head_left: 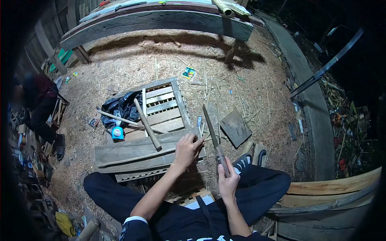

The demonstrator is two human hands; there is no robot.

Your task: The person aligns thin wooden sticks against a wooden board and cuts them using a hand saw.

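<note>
My right hand [228, 179] is wrapped round the handle of a long knife [211, 127], whose blade points up and away from me. To its left, my left hand [187, 150] has its fingers bent over the right end of a low wooden bench [136, 154]. A thin light piece shows by its fingertips, too small to make out. On the bench lie a round wooden stick [147, 125], a longer thin stick [120, 118], a black plastic bag [126, 105] and a blue tape measure [117, 133].
A square wooden board [236, 127] lies on the ground right of the knife. Ahead stands a long plank table [161, 23]. Another person [40, 104] sits at the left. Planks [329, 201] lie at the lower right, beside my knee.
</note>
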